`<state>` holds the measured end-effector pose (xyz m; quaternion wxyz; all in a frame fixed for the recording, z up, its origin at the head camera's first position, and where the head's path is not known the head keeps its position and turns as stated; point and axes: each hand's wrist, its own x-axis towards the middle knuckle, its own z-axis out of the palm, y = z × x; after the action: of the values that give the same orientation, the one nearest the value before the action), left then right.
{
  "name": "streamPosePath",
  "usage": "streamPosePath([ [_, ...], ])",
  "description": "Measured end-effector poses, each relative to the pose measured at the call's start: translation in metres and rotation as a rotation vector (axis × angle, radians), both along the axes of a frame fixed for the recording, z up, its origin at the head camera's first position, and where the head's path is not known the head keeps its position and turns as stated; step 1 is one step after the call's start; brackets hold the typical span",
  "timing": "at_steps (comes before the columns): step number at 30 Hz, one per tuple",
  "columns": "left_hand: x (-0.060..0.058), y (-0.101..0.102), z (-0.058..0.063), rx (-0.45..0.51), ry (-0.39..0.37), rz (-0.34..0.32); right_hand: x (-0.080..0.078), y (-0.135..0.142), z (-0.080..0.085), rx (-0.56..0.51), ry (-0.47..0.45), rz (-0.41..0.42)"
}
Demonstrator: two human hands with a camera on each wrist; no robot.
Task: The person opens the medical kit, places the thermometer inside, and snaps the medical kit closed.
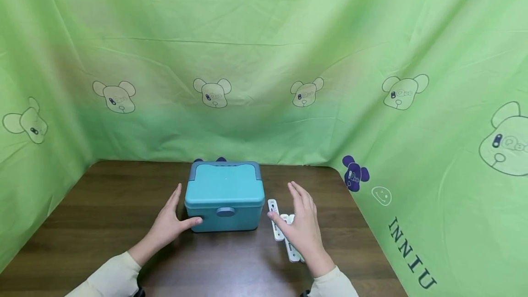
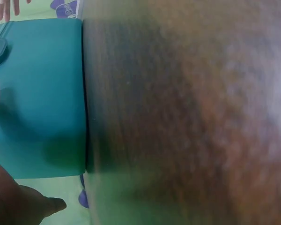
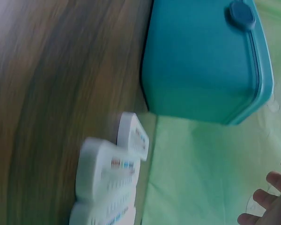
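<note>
A teal box [image 1: 224, 184] with a closed lid, a blue-grey handle and a round front latch [image 1: 225, 211] stands on the table. My left hand [image 1: 170, 223] is beside its left side, fingers spread, the thumb overlapping the front left corner in the head view. To the right of the box, apart from it, my right hand [image 1: 303, 228] hovers with fingers straight and holds nothing. Beneath that hand lie several slim white cases [image 1: 274, 221] with small print, partly hidden by it. The right wrist view shows the white cases [image 3: 110, 173] side by side near the teal box [image 3: 201, 61].
The brown wooden table [image 1: 123, 196] carries the box near its far edge. A green cloth [image 1: 264, 58] with printed bear heads hangs behind and along both sides. Light sleeves [image 1: 109, 276] cover both forearms.
</note>
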<state>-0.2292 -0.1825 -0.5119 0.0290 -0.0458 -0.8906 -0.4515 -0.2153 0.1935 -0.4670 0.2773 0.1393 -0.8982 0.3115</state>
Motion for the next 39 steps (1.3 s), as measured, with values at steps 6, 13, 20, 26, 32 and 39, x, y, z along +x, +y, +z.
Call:
streamPosePath([
  [6,-0.003,0.001,-0.002,0.020,0.016,0.002,0.002,-0.023,-0.003,-0.078,0.017,0.017],
  [13,-0.004,0.003,-0.001,0.029,0.049,-0.037,0.005,-0.043,-0.004,-0.141,0.090,-0.008],
  [20,-0.001,0.005,0.005,0.060,0.026,-0.049,0.013,-0.067,-0.003,-0.173,0.083,-0.049],
  [26,0.003,0.006,0.007,0.068,0.008,-0.043,0.022,-0.088,-0.010,-0.202,0.082,-0.080],
  [32,0.005,0.009,0.006,0.093,0.009,-0.029,0.030,-0.107,-0.014,-0.218,0.070,-0.120],
  [39,0.006,0.013,0.006,0.124,0.057,-0.019,0.036,-0.126,-0.015,-0.239,0.007,-0.145],
])
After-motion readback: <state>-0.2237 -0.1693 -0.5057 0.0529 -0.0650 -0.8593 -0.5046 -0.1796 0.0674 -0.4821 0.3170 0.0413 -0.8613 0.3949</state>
